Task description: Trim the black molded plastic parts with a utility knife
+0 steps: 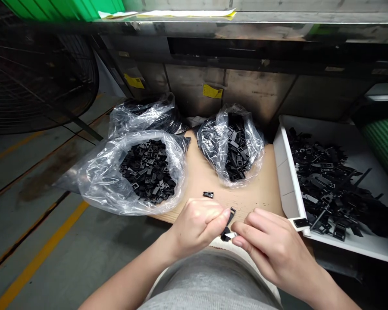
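My left hand [197, 226] and my right hand [271, 247] meet low in the middle of the view, above my lap. Both are closed in a pinch on one small black plastic part [228, 227], each gripping an end of it. One loose black part [208, 194] lies on the cardboard board [261, 189] just beyond my left hand.
Three clear plastic bags of black parts sit on the cardboard: one open at the left [147, 172], one behind it [145, 114], one in the middle [234, 146]. A white tray [286, 181] of black sprues stands on the right. A large fan [35, 82] stands far left.
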`<state>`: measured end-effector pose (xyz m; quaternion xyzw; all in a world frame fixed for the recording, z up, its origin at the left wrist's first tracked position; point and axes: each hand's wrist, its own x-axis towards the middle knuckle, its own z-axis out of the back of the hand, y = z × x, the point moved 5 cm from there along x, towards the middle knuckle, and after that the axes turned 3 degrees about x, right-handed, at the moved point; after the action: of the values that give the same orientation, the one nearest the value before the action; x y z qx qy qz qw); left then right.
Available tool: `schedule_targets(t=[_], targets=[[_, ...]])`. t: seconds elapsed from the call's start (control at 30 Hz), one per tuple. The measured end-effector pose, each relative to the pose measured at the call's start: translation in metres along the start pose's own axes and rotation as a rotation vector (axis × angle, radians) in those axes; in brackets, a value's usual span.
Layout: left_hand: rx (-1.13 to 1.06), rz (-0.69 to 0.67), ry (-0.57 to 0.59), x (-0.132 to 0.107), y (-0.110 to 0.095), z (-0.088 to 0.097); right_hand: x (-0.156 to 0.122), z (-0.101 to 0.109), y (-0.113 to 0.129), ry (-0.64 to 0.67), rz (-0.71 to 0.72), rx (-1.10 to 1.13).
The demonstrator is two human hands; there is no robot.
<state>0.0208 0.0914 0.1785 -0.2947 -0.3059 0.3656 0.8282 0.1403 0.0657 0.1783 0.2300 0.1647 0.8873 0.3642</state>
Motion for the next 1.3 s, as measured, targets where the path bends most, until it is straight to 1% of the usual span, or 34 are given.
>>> schedule_targets(t=[0.13,0.2,0.27,0.33,0.4,0.5,0.57,0.67,0.73,0.77,0.8,0.83,0.9,0.93,0.97,1.0,1.07,1.1,1.13,1.2,1.23,1.3], targets=[[-0.081,0.031,0.077,0.0,0.003,-0.004,0.0,0.002,-0.001,0.008,0.032,0.003],[-0.104,0.052,0.085,-0.001,0.005,-0.005,-0.002,0.003,-0.001,0.023,0.039,0.026],[-0.119,0.07,0.086,-0.001,0.006,-0.005,-0.004,0.005,-0.001,0.031,0.035,0.093],[-0.134,0.085,0.078,0.0,0.008,-0.005,-0.006,0.006,-0.001,0.0,0.026,0.178],[-0.16,0.102,0.075,0.0,0.01,-0.007,-0.008,0.006,0.001,-0.066,0.041,0.211],[-0.248,0.209,0.056,-0.002,0.018,-0.01,-0.011,-0.003,0.003,-0.112,0.109,0.155],[-0.287,0.304,0.006,-0.006,0.026,-0.011,-0.013,-0.012,0.0,-0.132,0.104,0.134],[-0.263,0.387,-0.086,-0.013,0.035,-0.009,-0.016,-0.02,-0.012,-0.233,-0.035,0.207],[-0.236,0.414,-0.12,-0.015,0.038,-0.008,-0.018,-0.027,-0.02,-0.282,-0.135,0.34],[-0.223,0.422,-0.13,-0.016,0.04,-0.008,-0.018,-0.033,-0.025,-0.278,-0.203,0.428],[-0.212,0.431,-0.137,-0.017,0.043,-0.007,-0.019,-0.041,-0.032,-0.264,-0.304,0.533],[-0.2,0.443,-0.145,-0.018,0.047,-0.004,-0.02,-0.051,-0.04,-0.249,-0.437,0.658],[-0.164,0.483,-0.186,-0.024,0.061,0.005,-0.027,-0.074,-0.056,-0.235,-0.708,0.889],[-0.133,0.513,-0.228,-0.029,0.072,0.014,-0.031,-0.083,-0.063,-0.239,-0.8,0.969],[-0.091,0.547,-0.286,-0.035,0.085,0.025,-0.034,-0.089,-0.07,-0.252,-0.85,1.01],[-0.033,0.584,-0.371,-0.043,0.1,0.038,-0.037,-0.092,-0.076,-0.266,-0.867,1.011],[0.102,0.647,-0.548,-0.058,0.131,0.066,-0.044,-0.092,-0.09,-0.271,-0.88,0.917],[0.163,0.673,-0.611,-0.065,0.145,0.077,-0.048,-0.09,-0.098,-0.272,-0.888,0.852],[0.213,0.693,-0.649,-0.069,0.157,0.085,-0.051,-0.087,-0.106,-0.268,-0.893,0.778],[0.293,0.7,-0.681,-0.072,0.169,0.092,-0.053,-0.087,-0.119,-0.231,-0.883,0.625],[0.317,0.688,-0.673,-0.07,0.17,0.091,-0.052,-0.091,-0.123,-0.19,-0.867,0.561],[0.325,0.634,-0.607,-0.063,0.162,0.076,-0.048,-0.105,-0.128,-0.075,-0.822,0.466]])
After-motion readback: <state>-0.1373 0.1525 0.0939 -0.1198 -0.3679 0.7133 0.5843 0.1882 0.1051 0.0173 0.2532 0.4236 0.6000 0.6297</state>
